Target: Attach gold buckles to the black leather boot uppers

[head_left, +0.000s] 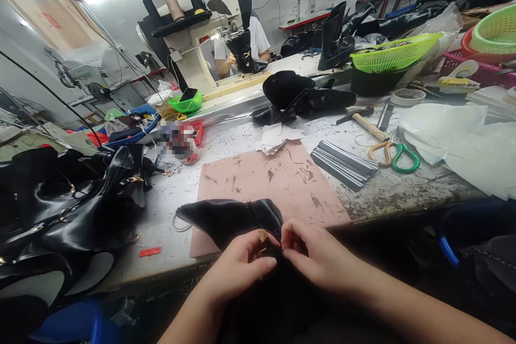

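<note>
A black leather boot upper lies across the near edge of the pink cutting board, its toe pointing left. My left hand grips the near part of it, fingers curled under and thumb on top. A small gold-coloured metal piece shows beside the left fingertips. My right hand meets the left at the boot's right end, thumb and forefinger pinched together at its edge. Whatever lies between those fingertips is too small to make out. Below both hands the dark material is lost in shadow.
Black boot parts are heaped at the left. Scissors, a hammer, dark strips and paper scraps lie beyond the board. Another black boot piece lies behind. Across the bench, a person works at a sewing machine.
</note>
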Motion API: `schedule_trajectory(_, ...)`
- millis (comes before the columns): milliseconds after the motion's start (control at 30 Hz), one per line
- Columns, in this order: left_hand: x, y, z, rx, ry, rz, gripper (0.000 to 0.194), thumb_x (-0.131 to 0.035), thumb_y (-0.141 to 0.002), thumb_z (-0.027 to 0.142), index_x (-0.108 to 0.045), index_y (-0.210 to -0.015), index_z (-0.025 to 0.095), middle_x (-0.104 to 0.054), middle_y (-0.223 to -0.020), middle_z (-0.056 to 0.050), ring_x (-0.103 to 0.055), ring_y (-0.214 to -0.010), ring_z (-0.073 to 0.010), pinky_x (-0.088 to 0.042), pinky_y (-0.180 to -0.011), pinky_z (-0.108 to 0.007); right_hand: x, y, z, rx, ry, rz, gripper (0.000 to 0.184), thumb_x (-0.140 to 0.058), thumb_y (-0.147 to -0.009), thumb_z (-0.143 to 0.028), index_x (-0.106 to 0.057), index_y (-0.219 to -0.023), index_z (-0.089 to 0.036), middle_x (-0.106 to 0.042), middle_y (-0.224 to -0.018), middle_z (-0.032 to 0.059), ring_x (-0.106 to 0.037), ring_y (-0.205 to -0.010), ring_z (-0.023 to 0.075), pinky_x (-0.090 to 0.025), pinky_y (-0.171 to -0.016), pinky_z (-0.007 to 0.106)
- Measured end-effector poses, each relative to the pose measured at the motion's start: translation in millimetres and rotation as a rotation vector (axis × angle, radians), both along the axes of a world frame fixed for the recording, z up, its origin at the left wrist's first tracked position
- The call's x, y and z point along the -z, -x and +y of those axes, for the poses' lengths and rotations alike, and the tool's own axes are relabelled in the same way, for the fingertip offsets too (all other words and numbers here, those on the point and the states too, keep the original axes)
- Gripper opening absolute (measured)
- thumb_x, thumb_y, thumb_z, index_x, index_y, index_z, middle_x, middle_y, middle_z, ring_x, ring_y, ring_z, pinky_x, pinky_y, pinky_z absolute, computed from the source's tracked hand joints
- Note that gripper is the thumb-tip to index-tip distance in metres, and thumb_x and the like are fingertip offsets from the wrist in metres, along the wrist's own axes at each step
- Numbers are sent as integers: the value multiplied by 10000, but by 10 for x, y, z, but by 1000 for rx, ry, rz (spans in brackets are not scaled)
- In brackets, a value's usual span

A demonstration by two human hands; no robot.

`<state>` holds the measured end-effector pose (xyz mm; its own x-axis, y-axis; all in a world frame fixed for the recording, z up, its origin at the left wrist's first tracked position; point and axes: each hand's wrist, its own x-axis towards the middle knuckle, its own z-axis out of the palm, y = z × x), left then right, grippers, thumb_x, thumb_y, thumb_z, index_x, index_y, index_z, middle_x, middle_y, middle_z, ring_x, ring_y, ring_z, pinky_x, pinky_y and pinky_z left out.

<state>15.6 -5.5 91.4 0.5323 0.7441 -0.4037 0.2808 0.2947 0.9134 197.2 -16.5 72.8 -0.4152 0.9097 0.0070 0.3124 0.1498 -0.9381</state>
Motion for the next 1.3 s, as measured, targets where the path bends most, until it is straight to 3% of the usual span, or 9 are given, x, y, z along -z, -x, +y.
schedule_trajectory(100, 6, 25, 9, 1, 48, -28, 160, -613, -731, 232, -571, -861, 148, -496, -728, 28, -420, -599, -80, -354, -533, -194, 3, -16, 9, -8, 18, -1, 153, -503, -717, -40, -504, -741, -191, -544, -662, -29, -497, -587, 110, -380, -535, 216)
schedule_trajectory(233, 25, 25, 7, -9, -11, 29, 125, -628, -711, 218, -558, -774, 135, -478, -673, 36, -411, -596, -82, -340, -544, -196, -19, -47, 9, -38, 30, 28, 158, -489, -723, -39, -538, -755, -186, -573, -666, -22, -519, -595, 115, -398, -549, 219)
schedule_trajectory(433, 10, -49, -6, -14, -64, 76, 101, -613, -709, 217, -564, -729, 131, -490, -651, 32, -421, -617, -93, -337, -571, -205, -68, -13, 74, -109, 2, -36, 261, -558, -760, -136, -590, -1012, -197, -589, -697, -19, -538, -622, 126, -411, -584, 237)
schedule_trajectory(567, 6, -52, 6, -22, -38, 133, 161, -622, -720, 280, -580, -738, 125, -479, -624, 34, -401, -579, -87, -318, -535, -206, -22, 63, 102, -58, -9, 73, 95, -580, -750, -123, -600, -816, -190, -538, -814, 0, -500, -668, 113, -411, -616, 232)
schedule_trajectory(667, 26, -37, 13, -64, -10, 200, 161, -652, -661, 247, -544, -703, 134, -460, -593, 46, -393, -548, -83, -312, -508, -206, -4, 77, 91, -40, 58, 102, 83, -538, -791, -148, -514, -724, -191, -526, -735, -15, -500, -687, 125, -402, -612, 233)
schedule_trajectory(833, 40, -27, 4, -112, -9, 180, 211, -656, -656, 228, -461, -708, 166, -421, -586, 68, -366, -522, -72, -306, -485, -196, -45, 60, 81, 5, 68, 3, 96, -474, -834, -169, -459, -744, -200, -540, -713, -17, -507, -680, 140, -394, -623, 260)
schedule_trajectory(1133, 54, 20, 4, -40, -37, 136, 210, -642, -699, 251, -451, -734, 170, -435, -668, 45, -386, -604, -91, -325, -544, -212, 4, 149, 68, 28, 99, 16, 66, -438, -852, -193, -450, -790, -210, -574, -737, -7, -547, -693, 149, -407, -617, 257)
schedule_trajectory(1300, 70, 12, 29, -21, -47, 144, 195, -633, -689, 220, -459, -756, 161, -444, -694, 36, -389, -628, -94, -331, -562, -214, 59, 191, 27, 64, -99, -91, 96, -380, -883, -225, -450, -822, -203, -605, -700, 20, -555, -608, 160, -388, -561, 265)
